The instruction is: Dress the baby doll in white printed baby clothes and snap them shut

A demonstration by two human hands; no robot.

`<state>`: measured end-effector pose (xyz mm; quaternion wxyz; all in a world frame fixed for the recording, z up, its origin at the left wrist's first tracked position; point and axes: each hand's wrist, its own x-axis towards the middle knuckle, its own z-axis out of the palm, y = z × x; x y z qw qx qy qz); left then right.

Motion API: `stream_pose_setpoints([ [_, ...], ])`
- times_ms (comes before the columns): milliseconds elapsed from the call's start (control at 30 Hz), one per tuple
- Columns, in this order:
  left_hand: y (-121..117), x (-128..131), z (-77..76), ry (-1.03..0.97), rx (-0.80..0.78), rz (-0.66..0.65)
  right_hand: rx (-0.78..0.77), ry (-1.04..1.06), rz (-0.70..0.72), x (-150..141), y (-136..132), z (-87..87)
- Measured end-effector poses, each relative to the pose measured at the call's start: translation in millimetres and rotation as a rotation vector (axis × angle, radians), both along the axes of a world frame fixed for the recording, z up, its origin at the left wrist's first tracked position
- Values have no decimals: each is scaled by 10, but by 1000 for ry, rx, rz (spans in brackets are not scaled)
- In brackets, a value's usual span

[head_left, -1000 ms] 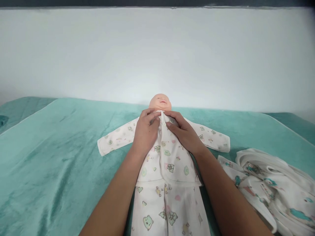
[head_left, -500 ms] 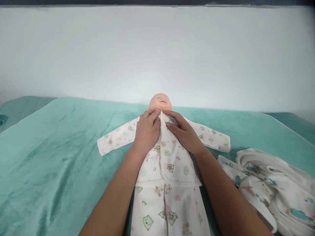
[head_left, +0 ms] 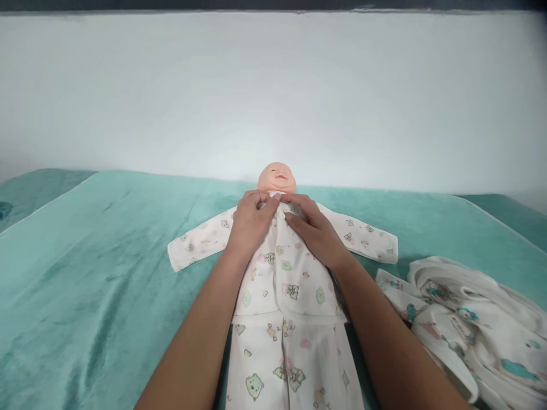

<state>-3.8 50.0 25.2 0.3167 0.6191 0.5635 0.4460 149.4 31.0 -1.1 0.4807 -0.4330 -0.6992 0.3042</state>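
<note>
A baby doll (head_left: 276,176) lies on its back, dressed in a white long-sleeved baby shirt (head_left: 299,270) printed with small bears. Its sleeves are spread out to both sides. At the neckline my left hand (head_left: 250,225) pinches the shirt's front edge, thumb on top and fingers bent. Just across the opening, my right hand (head_left: 318,233) grips the other side of the collar, its thumb beside a small pale button (head_left: 281,216). Below the shirt's hem are matching white pants (head_left: 316,364). The fabric between the fingertips is partly hidden.
A teal plush blanket (head_left: 106,256) covers the surface under the doll. To the right lies a crumpled white cloth (head_left: 482,324) with blue and pink prints, close to my right forearm. A white wall (head_left: 273,85) rises behind the doll's head.
My left thumb has shifted up to the collar edge, and the left hand has moved slightly left. The top button shows more plainly. My right hand stays nearly in place.
</note>
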Motion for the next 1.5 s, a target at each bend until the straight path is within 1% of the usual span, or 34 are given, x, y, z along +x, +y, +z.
stream_pose_setpoints([
  [100,124,-7,-2,50,-42,4,-17,-26,-25,-21,-2,-2],
  [167,167,-22,-9,22,-43,-10,-32,-63,-38,-30,-3,-2],
  [333,153,-51,-33,-62,-9,-44,-34,-155,-68,-35,-13,4],
  [467,139,-41,-64,-66,49,-28,1,-218,-95,-36,-20,6],
  [567,148,-26,-95,-49,106,-8,0,-242,-117,-43,-31,15],
  [733,163,-10,-130,-34,244,-35,0,-217,-121,-50,-46,38],
  [833,166,-5,-131,-20,274,-36,14,-188,-105,-44,-38,46],
  [967,149,2,-104,8,224,-20,-30,-218,-87,-29,-16,50],
  [1067,129,10,-67,10,154,-3,-85,-182,-78,-14,0,43],
  [1167,121,14,-31,-4,76,7,-97,-155,-68,-1,15,32],
  [1300,145,-9,-5,-53,-31,-50,-78,-152,-55,4,28,22],
  [1400,186,-42,-4,-156,-110,-108,-82,-146,-59,3,30,20],
  [1500,231,-62,-7,-251,-149,-180,-94,-135,-63,0,26,17],
])
